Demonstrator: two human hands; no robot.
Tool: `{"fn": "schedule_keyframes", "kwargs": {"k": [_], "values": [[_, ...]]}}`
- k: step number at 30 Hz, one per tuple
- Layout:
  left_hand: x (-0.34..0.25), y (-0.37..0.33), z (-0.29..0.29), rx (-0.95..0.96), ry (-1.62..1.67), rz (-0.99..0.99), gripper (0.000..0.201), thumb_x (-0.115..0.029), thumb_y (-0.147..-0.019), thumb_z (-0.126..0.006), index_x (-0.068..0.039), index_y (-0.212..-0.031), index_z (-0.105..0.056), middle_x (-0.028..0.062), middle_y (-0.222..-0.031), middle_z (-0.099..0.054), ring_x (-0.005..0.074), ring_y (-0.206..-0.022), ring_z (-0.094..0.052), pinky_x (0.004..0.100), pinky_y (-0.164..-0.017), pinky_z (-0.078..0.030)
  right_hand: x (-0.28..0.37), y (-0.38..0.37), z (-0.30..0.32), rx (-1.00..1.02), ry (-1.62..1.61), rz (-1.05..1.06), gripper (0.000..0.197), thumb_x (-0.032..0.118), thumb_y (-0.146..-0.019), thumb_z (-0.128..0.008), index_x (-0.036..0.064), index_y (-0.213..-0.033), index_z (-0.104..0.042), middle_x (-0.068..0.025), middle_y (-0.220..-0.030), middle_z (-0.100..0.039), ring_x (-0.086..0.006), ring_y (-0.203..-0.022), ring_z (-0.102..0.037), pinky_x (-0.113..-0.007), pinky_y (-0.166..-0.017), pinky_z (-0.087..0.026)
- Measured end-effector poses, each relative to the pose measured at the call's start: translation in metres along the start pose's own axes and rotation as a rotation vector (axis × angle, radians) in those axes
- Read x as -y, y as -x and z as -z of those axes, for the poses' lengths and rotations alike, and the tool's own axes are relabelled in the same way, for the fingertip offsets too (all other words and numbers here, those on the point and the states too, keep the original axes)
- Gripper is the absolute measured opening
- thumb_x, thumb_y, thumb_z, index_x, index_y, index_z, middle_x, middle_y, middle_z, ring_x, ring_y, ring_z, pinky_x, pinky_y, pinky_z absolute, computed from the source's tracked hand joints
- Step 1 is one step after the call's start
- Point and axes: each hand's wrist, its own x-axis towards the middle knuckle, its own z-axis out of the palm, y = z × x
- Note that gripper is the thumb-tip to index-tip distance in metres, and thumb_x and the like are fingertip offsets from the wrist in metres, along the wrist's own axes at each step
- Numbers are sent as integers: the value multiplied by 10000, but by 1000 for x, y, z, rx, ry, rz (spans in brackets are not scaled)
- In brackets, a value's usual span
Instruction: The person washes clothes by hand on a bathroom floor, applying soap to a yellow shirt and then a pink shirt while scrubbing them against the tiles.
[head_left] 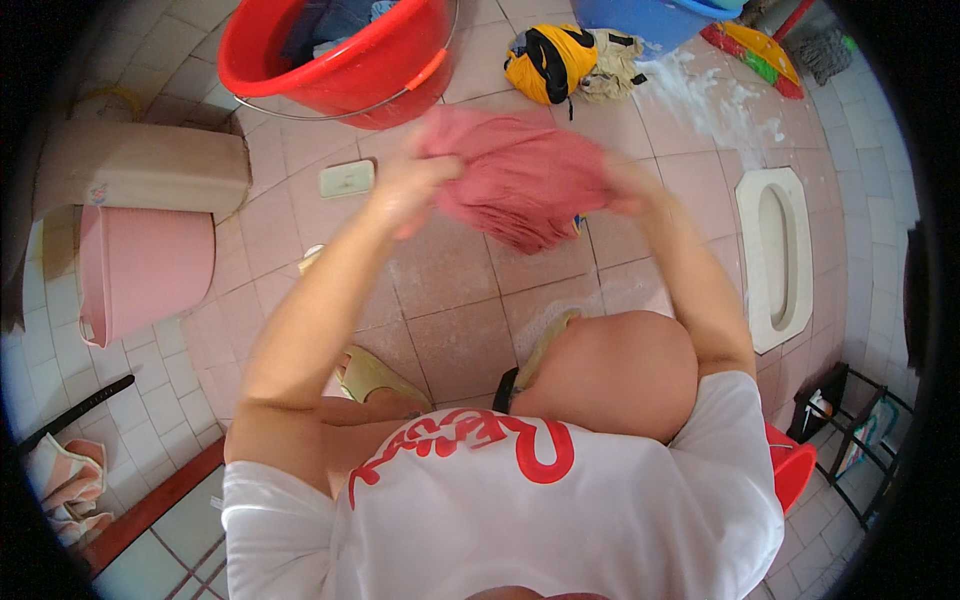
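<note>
A crumpled pinkish-red cloth is stretched in the air between my two hands, over the tiled floor. My left hand is closed on its left edge. On the opposite edge, my right hand grips it too, though that hand is smeared by motion. Whether the cloth is a garment I cannot tell. Just beyond it stands a large red bucket with bluish fabric inside. A yellow and black bundle of fabric lies on the floor past the cloth, against a beige one.
A blue basin stands at the back, with white suds beside it. A dustpan lies far right, a squat toilet nearer. At left are a pink tub and a pale green soap-like block. A black rack stands lower right.
</note>
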Motion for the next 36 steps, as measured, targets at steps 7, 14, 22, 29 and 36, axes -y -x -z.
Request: {"fn": "schedule_keyframes", "kwargs": {"k": [7,14,22,29,36], "values": [[87,70,90,-496,-274,435,144,44,-700,-570,-42,-816,-578,24,-708,-544,161,-613,-545,343,-489,-440,39,135,75,-580,-185,443,354,263,-937,-581,27,-1200,-553,-93,-1147,-621,-195,-1051,-604,-340,-881,-509],[262,129,94,-147,-83,1141,220,-61,-678,-695,21,-864,-611,150,-794,-632,271,-669,-626,394,-581,-525,-172,211,274,-1289,883,-582,380,300,-905,-562,1,-1135,-608,-206,-1098,-635,-321,-1032,-614,-418,-900,-479],[206,72,104,128,-1000,633,322,-246,-822,-641,-7,-1038,-625,188,-897,-674,301,-816,-664,395,-749,-509,-128,9,106,-1021,1239,530,493,163,-764,-720,127,-1224,-547,-221,-1246,-507,-393,-1120,-517,-442,-932,-450],[139,-32,14,-290,-945,-8,201,-128,-834,-646,-17,-1000,-669,102,-832,-687,171,-775,-651,302,-729,-513,-105,-2,98,-600,896,172,316,144,-860,-650,63,-1159,-593,-116,-1017,-641,-270,-947,-611,-338,-850,-474],[92,-100,-35,311,-963,-187,379,-100,-751,-693,-114,-1128,-662,144,-963,-684,234,-880,-658,342,-782,-515,41,95,-53,-147,1080,578,161,45,-884,-602,24,-1036,-652,-36,-917,-649,-114,-844,-593,-239,-742,-472]]}}
